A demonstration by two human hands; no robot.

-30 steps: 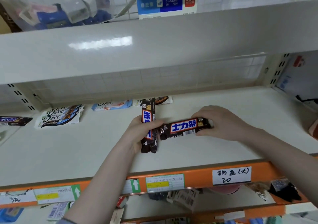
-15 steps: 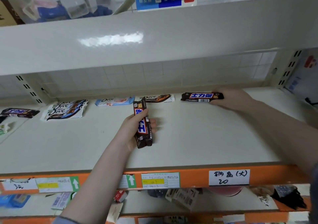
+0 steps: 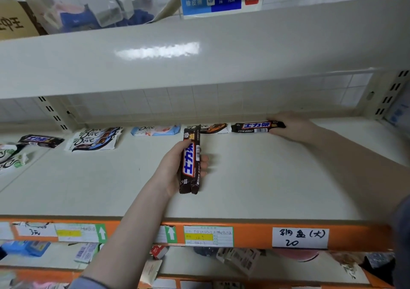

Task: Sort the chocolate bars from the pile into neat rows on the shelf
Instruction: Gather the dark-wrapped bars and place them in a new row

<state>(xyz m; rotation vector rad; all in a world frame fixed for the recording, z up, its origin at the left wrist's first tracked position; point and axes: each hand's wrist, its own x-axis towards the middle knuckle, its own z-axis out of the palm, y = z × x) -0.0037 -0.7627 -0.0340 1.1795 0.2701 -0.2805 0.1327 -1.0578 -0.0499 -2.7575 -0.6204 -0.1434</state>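
Observation:
My left hand grips a dark brown chocolate bar upright-lengthwise over the middle of the cream shelf. My right hand reaches to the back of the shelf and holds the right end of a second brown bar, which lies flat along the back edge. Left of it in the back row lie a white Dove bar, a blue Dove bar, and a stack of white Dove bars. Another brown bar lies at the far left.
An upper shelf overhangs closely above the back row. The orange front rail carries paper price labels. More white wrappers lie at the left edge. A lower shelf holds assorted goods.
My right hand carried its brown bar from the shelf's middle to the back row, right of the Dove bars. My left hand kept its bar and shifted slightly.

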